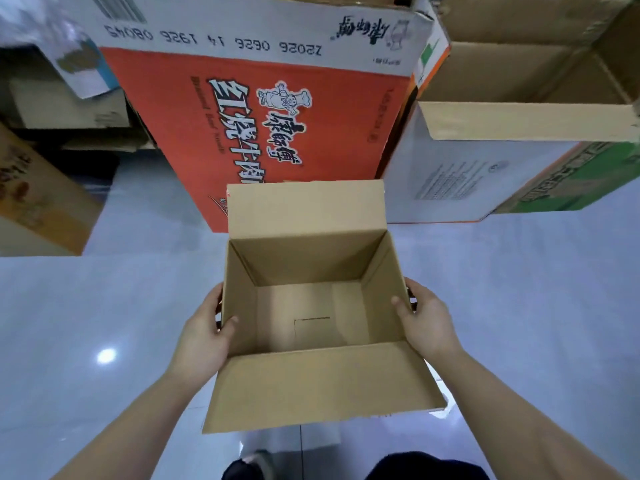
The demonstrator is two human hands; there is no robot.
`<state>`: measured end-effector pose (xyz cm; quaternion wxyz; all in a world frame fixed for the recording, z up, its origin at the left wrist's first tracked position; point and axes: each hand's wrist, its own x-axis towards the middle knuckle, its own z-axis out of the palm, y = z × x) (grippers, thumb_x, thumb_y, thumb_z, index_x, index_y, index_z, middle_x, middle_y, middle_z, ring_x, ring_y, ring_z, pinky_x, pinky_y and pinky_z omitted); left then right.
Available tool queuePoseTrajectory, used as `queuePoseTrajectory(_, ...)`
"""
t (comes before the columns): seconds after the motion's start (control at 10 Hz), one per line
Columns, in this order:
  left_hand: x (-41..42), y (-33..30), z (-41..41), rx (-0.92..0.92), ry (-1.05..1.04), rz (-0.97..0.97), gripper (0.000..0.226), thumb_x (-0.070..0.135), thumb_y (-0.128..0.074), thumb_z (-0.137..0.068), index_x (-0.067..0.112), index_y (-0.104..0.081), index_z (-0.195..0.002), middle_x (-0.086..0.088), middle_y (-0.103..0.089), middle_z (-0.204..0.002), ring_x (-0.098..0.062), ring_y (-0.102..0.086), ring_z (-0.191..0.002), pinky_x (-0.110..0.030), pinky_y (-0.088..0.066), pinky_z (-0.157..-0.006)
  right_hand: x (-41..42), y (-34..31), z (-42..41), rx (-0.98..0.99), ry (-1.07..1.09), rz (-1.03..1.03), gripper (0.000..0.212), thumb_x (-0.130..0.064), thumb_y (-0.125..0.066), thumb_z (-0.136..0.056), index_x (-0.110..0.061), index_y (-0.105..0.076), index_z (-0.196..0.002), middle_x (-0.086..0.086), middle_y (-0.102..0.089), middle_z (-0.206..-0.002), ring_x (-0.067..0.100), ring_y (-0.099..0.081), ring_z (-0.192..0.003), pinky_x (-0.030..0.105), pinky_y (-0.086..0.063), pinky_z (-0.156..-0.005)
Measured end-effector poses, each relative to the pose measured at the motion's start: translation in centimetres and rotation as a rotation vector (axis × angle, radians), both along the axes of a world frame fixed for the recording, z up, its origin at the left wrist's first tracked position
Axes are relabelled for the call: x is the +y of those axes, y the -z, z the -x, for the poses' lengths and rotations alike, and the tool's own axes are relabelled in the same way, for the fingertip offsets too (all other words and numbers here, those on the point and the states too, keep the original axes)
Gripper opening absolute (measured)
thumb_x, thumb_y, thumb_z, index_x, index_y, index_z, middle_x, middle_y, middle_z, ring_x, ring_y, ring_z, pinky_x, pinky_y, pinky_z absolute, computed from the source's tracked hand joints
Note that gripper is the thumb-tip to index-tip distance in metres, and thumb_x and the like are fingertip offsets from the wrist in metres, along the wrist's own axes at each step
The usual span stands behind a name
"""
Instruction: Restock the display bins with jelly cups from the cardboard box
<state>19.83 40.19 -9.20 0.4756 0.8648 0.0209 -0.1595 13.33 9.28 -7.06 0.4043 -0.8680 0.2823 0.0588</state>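
Plain brown corrugated board makes up the cardboard box [311, 306], which is held above a glossy pale tiled floor [104, 306] with its top open. Its near flap [322, 386] is folded out toward the person, below the wrists. The left hand [204, 337] is pressed against the left wall, the thumb hooked over the rim to the inside and the fingers wrapped round the outside, so the wall is gripped. The right hand [427, 320] is clamped on the right wall in the same way, thumb inside, fingers outside. Between the two thumbs the interior is seen down to a bare bottom; no jelly cups are seen in it. Beyond the fingertips the far flap [306, 209] stands upright. Just behind that flap a large red carton [249, 133] printed with white characters is seen. To the right of the right fingers, farther off, an open white and green carton [519, 157] is set on the floor. Far to the left of the left fingers, more brown cartons [38, 202] are stacked.
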Motion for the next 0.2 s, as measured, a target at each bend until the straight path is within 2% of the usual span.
queuePoseTrajectory(0.1, -0.4, 0.3, -0.3, 0.02, 0.043, -0.007, 0.048, 0.01, -0.054, -0.091, 0.034, -0.042, -0.131, 0.02, -0.06, -0.115, -0.007, -0.055, -0.113, -0.024, -0.046, -0.083, 0.0, 0.6, -0.3, 0.05, 0.012, -0.022, 0.031, -0.026, -0.052, -0.093, -0.022, -0.054, -0.124, 0.001, -0.065, -0.106, 0.018, -0.06, -0.084, 0.03, -0.046, -0.074)
queuePoseTrajectory(0.2, -0.1, -1.2, -0.7, 0.093, -0.045, 0.072, 0.057, 0.019, -0.059, -0.09, 0.029, -0.034, -0.14, 0.008, -0.048, -0.135, -0.013, -0.049, -0.12, -0.033, -0.045, -0.091, -0.8, -0.9, -0.1, 0.071, 0.033, -0.103, 0.05, -0.034, -0.06, -0.089, -0.017, -0.046, -0.134, 0.006, -0.058, -0.123, 0.021, -0.058, -0.105, 0.037, -0.049, -0.087)
